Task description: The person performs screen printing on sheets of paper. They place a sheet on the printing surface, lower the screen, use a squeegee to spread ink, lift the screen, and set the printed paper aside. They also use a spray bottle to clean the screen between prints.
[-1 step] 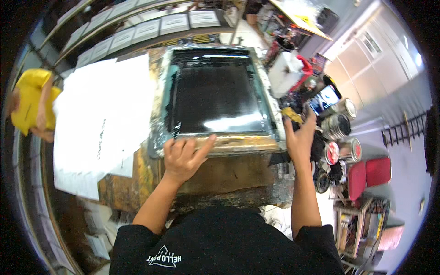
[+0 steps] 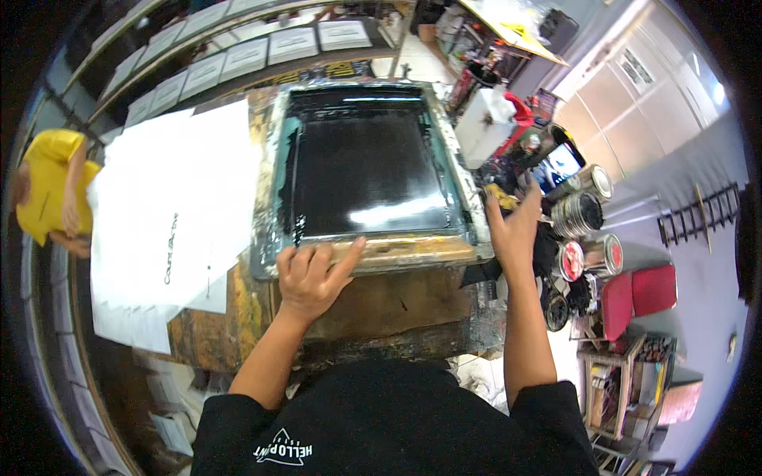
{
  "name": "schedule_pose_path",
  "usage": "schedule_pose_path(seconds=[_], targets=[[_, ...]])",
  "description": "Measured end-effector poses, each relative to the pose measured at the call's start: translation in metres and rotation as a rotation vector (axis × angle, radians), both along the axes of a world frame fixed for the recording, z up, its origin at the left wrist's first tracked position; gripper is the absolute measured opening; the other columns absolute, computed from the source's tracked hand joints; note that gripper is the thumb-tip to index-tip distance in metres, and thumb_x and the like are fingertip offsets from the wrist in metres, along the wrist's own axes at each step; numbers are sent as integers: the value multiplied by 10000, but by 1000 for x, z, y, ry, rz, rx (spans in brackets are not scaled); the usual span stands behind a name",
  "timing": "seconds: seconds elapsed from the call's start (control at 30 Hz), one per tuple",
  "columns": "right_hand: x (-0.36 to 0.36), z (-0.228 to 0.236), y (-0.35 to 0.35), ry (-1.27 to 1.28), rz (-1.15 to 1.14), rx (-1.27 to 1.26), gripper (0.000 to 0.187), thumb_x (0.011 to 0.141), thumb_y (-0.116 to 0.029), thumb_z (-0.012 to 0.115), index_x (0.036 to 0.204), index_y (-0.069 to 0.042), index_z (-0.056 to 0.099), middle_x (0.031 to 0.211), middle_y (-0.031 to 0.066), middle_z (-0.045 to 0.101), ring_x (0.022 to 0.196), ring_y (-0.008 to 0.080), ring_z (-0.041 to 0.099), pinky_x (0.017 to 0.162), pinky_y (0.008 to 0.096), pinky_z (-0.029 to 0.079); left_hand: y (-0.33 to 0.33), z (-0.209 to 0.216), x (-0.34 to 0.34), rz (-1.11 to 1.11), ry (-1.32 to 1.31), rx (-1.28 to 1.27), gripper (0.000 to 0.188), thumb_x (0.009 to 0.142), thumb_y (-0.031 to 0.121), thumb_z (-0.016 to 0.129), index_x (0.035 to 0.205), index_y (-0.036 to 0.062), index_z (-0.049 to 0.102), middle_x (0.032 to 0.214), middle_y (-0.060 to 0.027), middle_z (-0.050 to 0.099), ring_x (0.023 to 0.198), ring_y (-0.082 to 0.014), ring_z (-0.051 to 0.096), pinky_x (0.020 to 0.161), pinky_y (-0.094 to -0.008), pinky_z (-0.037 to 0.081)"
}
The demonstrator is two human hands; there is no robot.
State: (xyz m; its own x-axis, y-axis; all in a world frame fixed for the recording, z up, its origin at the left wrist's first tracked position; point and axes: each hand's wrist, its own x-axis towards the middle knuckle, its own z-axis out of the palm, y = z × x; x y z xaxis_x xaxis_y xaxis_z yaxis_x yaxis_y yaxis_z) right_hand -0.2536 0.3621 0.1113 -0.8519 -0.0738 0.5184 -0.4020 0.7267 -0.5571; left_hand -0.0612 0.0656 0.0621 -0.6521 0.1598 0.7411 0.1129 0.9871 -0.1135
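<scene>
A screen printing frame point(image 2: 275, 159) with a black, inky mesh point(image 2: 365, 159) lies on the stained table in front of me. Along its near edge runs a brown wooden bar point(image 2: 413, 250); I cannot tell if this is the frame's own rail or a squeegee handle. My left hand point(image 2: 311, 282) has its fingers curled over the bar's left end. Beside the frame's near right corner is my right hand point(image 2: 516, 234), thumb and fingers apart. A small yellow thing point(image 2: 498, 197) lies just behind that thumb, its kind unclear.
White paper sheets point(image 2: 171, 206) are piled left of the frame. On the right stand a white jug point(image 2: 484, 127), a lit phone screen point(image 2: 559, 166) and several cans point(image 2: 578, 216). A person in yellow point(image 2: 49, 186) is at far left, near racks of printed sheets point(image 2: 294, 45).
The whole view has shifted slightly, with the frame a little farther left in it. Both my hands keep nearly the same places beside the frame.
</scene>
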Motion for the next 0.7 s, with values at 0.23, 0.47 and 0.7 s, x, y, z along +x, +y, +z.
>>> schedule_pose_path(seconds=[0.23, 0.47, 0.7], targets=[[-139, -33, -39, -164, -229, -131, 948, 802, -422, 841, 1402, 132, 360, 1368, 365, 511, 1297, 481, 506, 1115, 506, 390, 0, -9, -4, 4, 47, -19, 417, 869, 338, 740, 1285, 353, 728, 889, 40, 544, 854, -159, 510, 819, -395, 377], [-166, -34, -38, 421, -126, -163, 724, 950, -344, 684, 1480, 43, 378, 1338, 301, 559, 1308, 443, 502, 1113, 476, 387, 0, -12, -7, 35, 103, -45, 428, 908, 205, 686, 1293, 391, 708, 863, 58, 535, 800, -127, 510, 773, -357, 362], [-179, 45, -98, 2, 80, 622, 658, 932, -495, 671, 1426, -76, 555, 1208, 223, 671, 1075, 425, 672, 896, 496, 552, -5, -16, -5, 39, 80, -78, 458, 931, 232, 676, 1354, 405, 664, 868, 60, 532, 810, -122, 525, 774, -357, 366]])
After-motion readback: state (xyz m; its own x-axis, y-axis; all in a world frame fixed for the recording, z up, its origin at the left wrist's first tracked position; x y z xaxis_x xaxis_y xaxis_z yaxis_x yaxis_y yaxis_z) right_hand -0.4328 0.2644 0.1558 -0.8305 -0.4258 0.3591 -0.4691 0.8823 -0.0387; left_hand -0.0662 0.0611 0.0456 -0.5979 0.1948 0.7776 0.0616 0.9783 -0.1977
